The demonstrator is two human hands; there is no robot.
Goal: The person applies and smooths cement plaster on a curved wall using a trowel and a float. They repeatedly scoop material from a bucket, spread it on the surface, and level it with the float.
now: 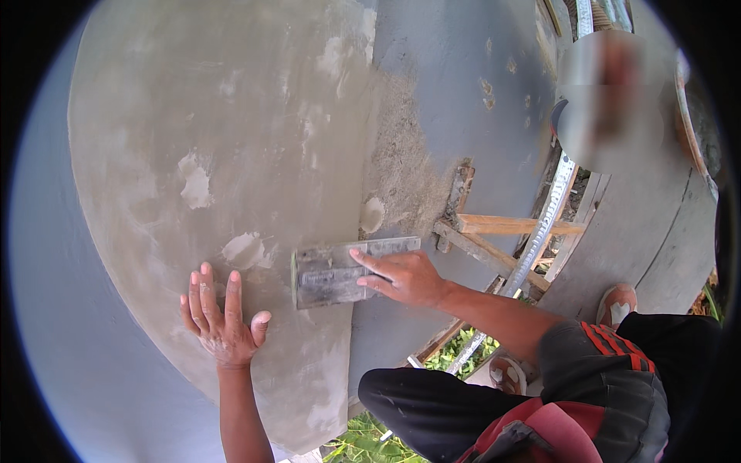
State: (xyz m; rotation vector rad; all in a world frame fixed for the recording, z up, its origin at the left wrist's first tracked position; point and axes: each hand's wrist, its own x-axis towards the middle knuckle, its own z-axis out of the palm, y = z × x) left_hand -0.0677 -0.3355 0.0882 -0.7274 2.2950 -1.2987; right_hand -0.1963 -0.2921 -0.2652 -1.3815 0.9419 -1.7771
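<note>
My left hand (224, 324) lies against the plastered wall (177, 116) with its fingers spread and holds nothing. Grey smears mark its fingertips. In my right hand (405, 279) is a flat rectangular plastering trowel (330, 260), its face grey and stained. The trowel rests on the wall to the right of my left hand, across the edge between the tan-grey plaster and the blue-grey surface. Pale patches (247, 251) show just above both hands. A rough, grainy strip (405, 147) runs up from the trowel's far end.
Wooden braces (502, 225) and a long metal pole (544, 224) stand right of the wall. Grey planks (641, 224) carry my sandalled feet (617, 302). A round container's rim (687, 123) shows at the upper right, near a blurred area. Green plants (374, 440) appear below.
</note>
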